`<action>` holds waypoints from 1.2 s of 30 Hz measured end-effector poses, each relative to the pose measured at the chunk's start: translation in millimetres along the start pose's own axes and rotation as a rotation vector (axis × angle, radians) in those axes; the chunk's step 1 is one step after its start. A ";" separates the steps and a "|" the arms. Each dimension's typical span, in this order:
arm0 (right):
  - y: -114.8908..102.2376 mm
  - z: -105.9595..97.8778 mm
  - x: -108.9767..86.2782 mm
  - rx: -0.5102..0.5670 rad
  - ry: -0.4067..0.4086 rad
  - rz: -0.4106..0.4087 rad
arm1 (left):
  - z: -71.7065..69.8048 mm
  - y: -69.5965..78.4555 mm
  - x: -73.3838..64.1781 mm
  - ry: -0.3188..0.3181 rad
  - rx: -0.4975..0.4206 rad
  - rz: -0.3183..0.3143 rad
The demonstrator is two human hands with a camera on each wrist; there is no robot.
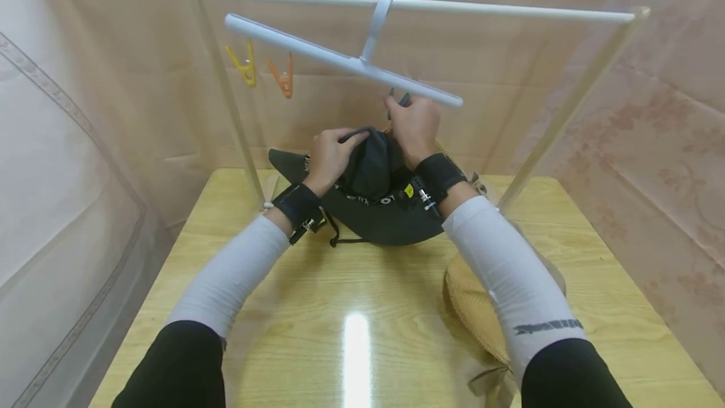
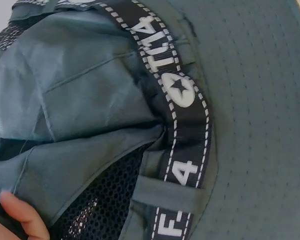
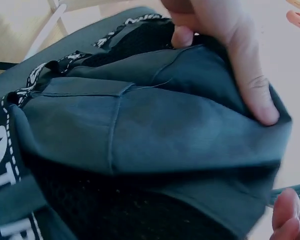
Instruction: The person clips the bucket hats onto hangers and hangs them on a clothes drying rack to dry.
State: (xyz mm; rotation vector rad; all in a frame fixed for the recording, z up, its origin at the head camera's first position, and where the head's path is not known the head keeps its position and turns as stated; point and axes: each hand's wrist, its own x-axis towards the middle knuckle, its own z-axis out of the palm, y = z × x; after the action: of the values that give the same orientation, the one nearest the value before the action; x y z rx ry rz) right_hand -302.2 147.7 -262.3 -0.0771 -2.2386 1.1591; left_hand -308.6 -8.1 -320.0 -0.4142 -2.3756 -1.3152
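A dark grey-green wide-brimmed hat [image 1: 391,225] with a black lettered band [image 2: 172,115] hangs tilted between my hands. My left hand [image 1: 328,156] pinches the top of its crown [image 3: 160,125], thumb on the near side. My right hand [image 1: 416,124] is just right of the crown, close under the lower end of a light blue hanger [image 1: 351,63]. Between the right thumb and fingers is a dark green clothespin [image 1: 404,99], also visible at the edge of the right wrist view. Only a few left fingers [image 2: 25,215] show in the left wrist view.
The hanger hooks over the white rail [image 1: 510,10] of a stand, tilted down to the right. A yellow clothespin [image 1: 245,67] and an orange clothespin [image 1: 284,77] hang by its left arm. A tan straw hat [image 1: 472,298] lies on the wooden table [image 1: 283,332] under the right forearm.
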 end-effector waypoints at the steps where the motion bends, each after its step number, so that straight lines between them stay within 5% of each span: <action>1: 0.0 -0.8 0.3 0.006 0.001 -0.004 | 0.2 0.6 0.4 0.000 0.005 -0.003; 12: -6.5 -7.8 -3.4 0.160 -0.185 -0.026 | 3.6 8.0 5.6 0.014 0.061 -0.029; 26: -12.5 -9.7 -5.0 0.090 -0.258 -0.091 | 2.2 19.1 14.1 0.040 -0.041 -0.083; 36: -3.9 -11.7 -6.8 0.166 -0.298 0.004 | 6.0 13.3 14.1 -0.003 -0.182 -0.075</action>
State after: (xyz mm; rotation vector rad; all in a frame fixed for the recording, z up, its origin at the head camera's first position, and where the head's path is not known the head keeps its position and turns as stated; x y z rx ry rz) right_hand -289.4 151.6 -257.7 0.1686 -2.3840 1.4321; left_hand -316.4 4.8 -306.5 -0.3819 -2.3027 -1.5730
